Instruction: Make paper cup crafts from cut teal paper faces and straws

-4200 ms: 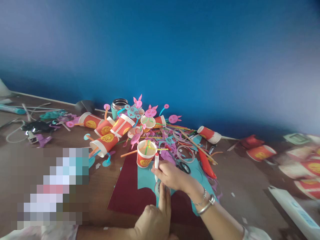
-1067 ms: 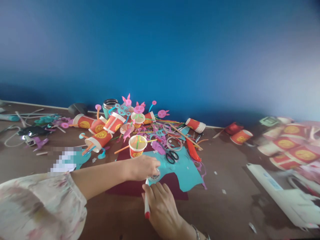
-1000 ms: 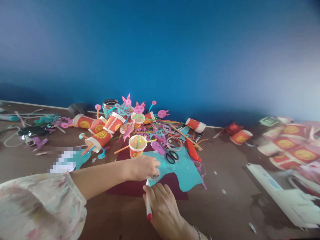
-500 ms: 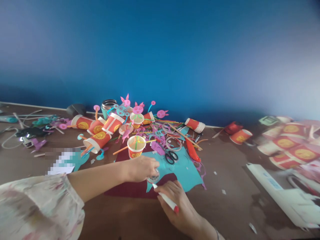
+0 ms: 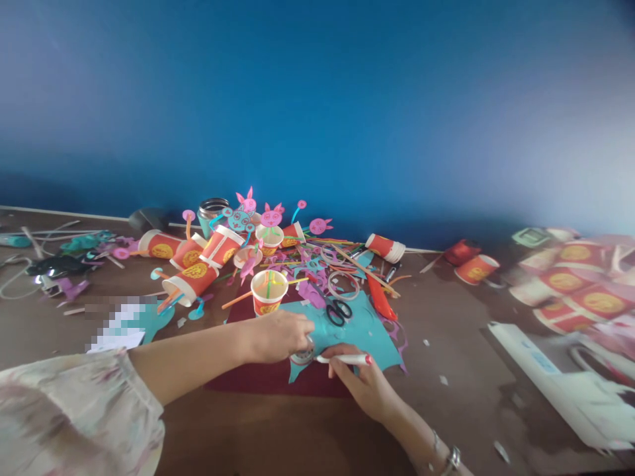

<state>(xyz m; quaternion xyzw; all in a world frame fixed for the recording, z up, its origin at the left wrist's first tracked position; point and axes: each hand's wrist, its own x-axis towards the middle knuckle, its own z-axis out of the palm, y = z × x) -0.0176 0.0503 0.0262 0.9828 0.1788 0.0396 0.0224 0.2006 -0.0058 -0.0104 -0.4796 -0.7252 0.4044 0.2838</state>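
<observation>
My left hand [image 5: 285,336] is closed over a small round object [image 5: 301,357], perhaps a tape roll, pressing it onto the light-blue paper [image 5: 364,334]. The fingers hide most of that object. My right hand [image 5: 364,383] grips a white marker [image 5: 353,359] with a red end, its tip at the round object's right edge. Under the blue paper lies a dark red sheet [image 5: 248,373]. Black-handled scissors [image 5: 338,313] rest on the blue paper. Just behind my left hand stands a paper cup [image 5: 268,294] with straws across its mouth.
Several red-and-white cups with paper animal faces [image 5: 241,220] crowd the back left. Paper scraps and straws [image 5: 317,258] lie behind the scissors. More cups [image 5: 578,281] and a white box-like object [image 5: 550,390] sit at the right. A blue wall [image 5: 317,119] rises behind the table.
My right hand has moved up and right, turning the marker from a slant to nearly level, its tip now at the round object's right side. My left hand stays on the round object.
</observation>
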